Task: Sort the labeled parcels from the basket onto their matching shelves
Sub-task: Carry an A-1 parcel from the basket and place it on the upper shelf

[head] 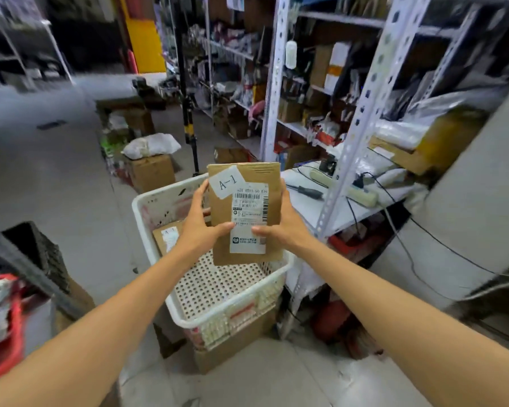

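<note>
I hold a flat brown cardboard parcel [272, 183] upright above the white plastic basket [232, 314]. A white sticker on its top left reads "A-1", with a shipping label below it. My left hand [199, 224] grips the parcel's left edge, and my right hand [285, 223] grips its right edge, thumbs across the front. Another brown parcel [166, 236] with a white label lies in the basket at the far left. The basket's perforated floor is otherwise bare where I can see it.
The basket rests on a cardboard box [229, 351]. Metal shelving [362, 113] crammed with parcels runs along the right; its low white shelf [335, 212] carries power strips and cables. More boxes [152, 171] sit on the floor ahead. A red crate [3, 342] stands at the left.
</note>
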